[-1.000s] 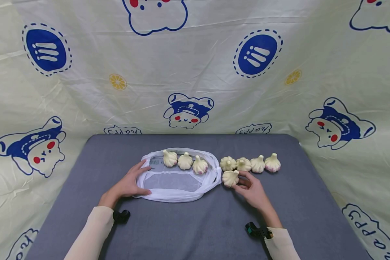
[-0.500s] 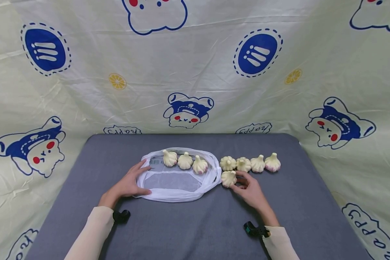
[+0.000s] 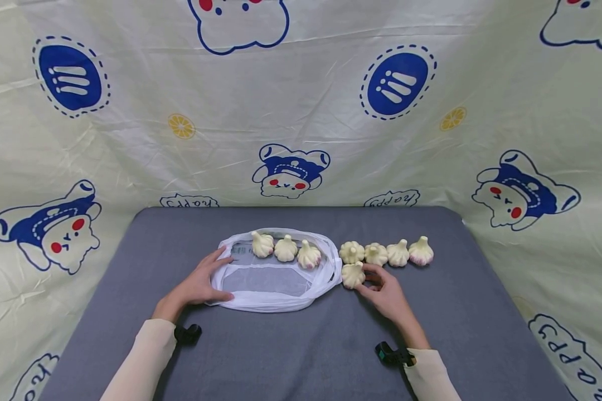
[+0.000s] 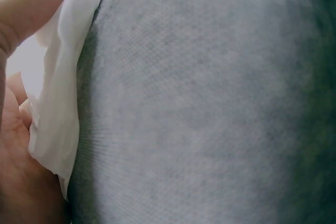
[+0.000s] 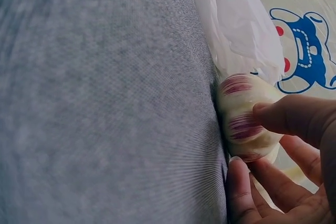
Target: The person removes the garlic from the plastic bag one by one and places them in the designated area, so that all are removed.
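Observation:
In the head view a white plastic bag [image 3: 276, 301] lies with its mouth spread wide, and three garlic bulbs sit in a row along its far inner side, one of them the middle garlic bulb [image 3: 285, 249]. At the bag's left end rests my left hand [image 3: 200, 283], thumb and fingers spread against the rim. In the left wrist view the thumb [image 4: 31, 9] lies over the white plastic. My right hand [image 3: 383, 289] pinches a garlic bulb [image 3: 352, 276] just beyond the bag's right end. Purple streaks show on this bulb in the right wrist view, under the thumb [image 5: 294, 116].
Several garlic bulbs stand in a row right of the bag, the farthest right being a purple-based bulb [image 3: 421, 252]. All lie on a grey cloth-covered table [image 3: 281, 356]. Behind it hangs a pale printed curtain [image 3: 301, 100].
My right hand has shifted slightly left with the garlic bulb, closer to the bag, and then stayed there. The left hand and bag look the same.

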`<action>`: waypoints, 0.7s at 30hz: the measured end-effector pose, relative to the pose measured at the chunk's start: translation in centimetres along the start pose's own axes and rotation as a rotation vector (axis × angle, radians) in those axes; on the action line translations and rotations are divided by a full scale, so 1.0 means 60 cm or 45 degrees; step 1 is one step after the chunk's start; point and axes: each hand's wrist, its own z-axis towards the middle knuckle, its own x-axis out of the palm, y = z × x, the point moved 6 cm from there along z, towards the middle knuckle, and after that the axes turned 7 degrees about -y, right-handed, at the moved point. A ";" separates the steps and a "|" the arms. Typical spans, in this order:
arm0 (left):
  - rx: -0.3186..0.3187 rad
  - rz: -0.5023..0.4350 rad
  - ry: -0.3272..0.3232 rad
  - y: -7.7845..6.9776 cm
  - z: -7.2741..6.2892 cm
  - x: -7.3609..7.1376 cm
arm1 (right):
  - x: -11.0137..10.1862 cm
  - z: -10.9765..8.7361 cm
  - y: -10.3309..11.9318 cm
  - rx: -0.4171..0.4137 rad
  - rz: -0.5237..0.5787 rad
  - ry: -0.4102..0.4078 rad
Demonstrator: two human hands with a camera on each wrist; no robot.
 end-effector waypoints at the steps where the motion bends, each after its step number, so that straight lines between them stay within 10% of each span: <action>1: 0.000 -0.003 -0.003 0.001 -0.001 -0.001 | 0.001 0.001 0.001 0.000 0.000 0.003; 21: -0.010 0.015 0.014 0.004 0.000 0.001 | -0.022 -0.006 0.132 -0.237 -0.186 -0.135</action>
